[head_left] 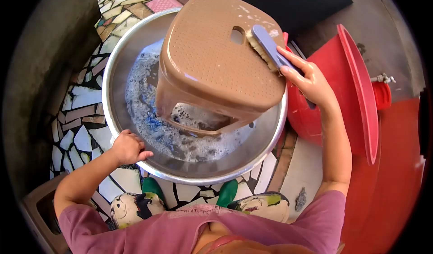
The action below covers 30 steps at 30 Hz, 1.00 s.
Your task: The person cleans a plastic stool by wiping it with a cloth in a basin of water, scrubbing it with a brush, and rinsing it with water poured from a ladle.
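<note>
A brown plastic stool point(216, 51) stands in a wide metal basin point(118, 51), its dimpled seat facing up and wet, with white suds near the far edge. Soapy water point(180, 139) with foam surrounds its legs. My right hand point(311, 80) grips a purple-handled scrubbing brush point(270, 46); its pale bristles press on the seat's right side, just beside the oval hole. At the basin's near left rim rests my left hand point(130, 148), fingers curled over the edge and thumb pointing right.
A large red plastic tub point(315, 109) lies tipped on its side at the right, close to the basin. Behind it is a metal tap point(383, 78). Broken-tile paving point(83, 96) covers the floor. Another brown plastic piece point(43, 200) sits at lower left, beside the grey wall point(36, 96).
</note>
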Motion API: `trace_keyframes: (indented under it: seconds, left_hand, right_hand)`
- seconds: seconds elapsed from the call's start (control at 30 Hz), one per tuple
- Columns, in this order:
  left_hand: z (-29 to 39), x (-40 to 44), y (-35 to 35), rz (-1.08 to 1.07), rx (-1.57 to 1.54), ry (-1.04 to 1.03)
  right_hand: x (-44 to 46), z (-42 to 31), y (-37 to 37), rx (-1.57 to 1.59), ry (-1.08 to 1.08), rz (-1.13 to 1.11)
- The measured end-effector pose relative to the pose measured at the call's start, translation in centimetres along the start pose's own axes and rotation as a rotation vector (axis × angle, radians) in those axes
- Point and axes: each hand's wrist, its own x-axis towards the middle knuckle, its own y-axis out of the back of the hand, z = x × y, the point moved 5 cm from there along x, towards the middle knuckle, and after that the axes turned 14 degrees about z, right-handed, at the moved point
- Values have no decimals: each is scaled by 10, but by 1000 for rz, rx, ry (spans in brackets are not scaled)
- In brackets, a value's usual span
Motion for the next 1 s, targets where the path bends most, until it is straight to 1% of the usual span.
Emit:
trace_keyframes:
  seconds: [0.03,0.07,0.1,0.17,0.23,0.27,0.37,0.4,0.5,0.57,0.63,0.7,0.77,0.8,0.83,0.9,0.93,0.97,1.0]
  left_hand:
    - [0,4,-4,-59,4,-59]
    - [-1,4,-5,-3,1,-92]
    - [0,6,-2,56,-17,-116]
    - [-2,10,2,57,-24,-88]
    - [-8,10,3,191,-73,-78]
    - [-10,10,1,208,-81,-77]
    - [-17,13,1,220,-117,-50]
    - [-18,14,2,233,-127,-36]
    - [-21,18,-1,197,-172,31]
    - [-29,14,0,204,-216,25]
    - [-33,12,-1,228,-233,48]
    - [-33,13,1,233,-263,39]
    - [-34,15,3,218,-248,79]
    - [-33,17,6,264,-243,69]
    - [-33,17,6,239,-252,88]
    - [-34,13,1,161,-265,105]
    - [-33,13,0,189,-258,102]
    - [-33,13,0,167,-252,112]
    - [-33,12,-1,148,-246,113]
  right_hand:
    - [2,4,-1,-18,62,27]
    - [4,4,-1,-61,95,21]
    - [5,-1,-2,-151,238,54]
    - [5,-15,-7,-357,273,120]
    - [10,-18,-16,-292,321,93]
    - [12,-18,-20,-311,321,68]
    - [20,-21,-25,-288,283,97]
    - [24,-19,-24,-298,233,57]
    - [35,-11,-19,-263,195,-28]
    - [42,-21,-23,-277,137,-109]
    - [50,-26,-21,-273,130,-98]
    - [57,-32,-17,-343,125,-164]
    - [64,-41,-17,-259,80,-131]
    - [64,-38,-20,-270,144,-129]
    - [64,-38,-24,-271,131,-146]
    - [64,-37,-35,-347,104,-187]
    - [63,-34,-38,-415,149,-192]
    - [64,-35,-39,-417,141,-204]
    - [64,-35,-39,-480,68,-208]
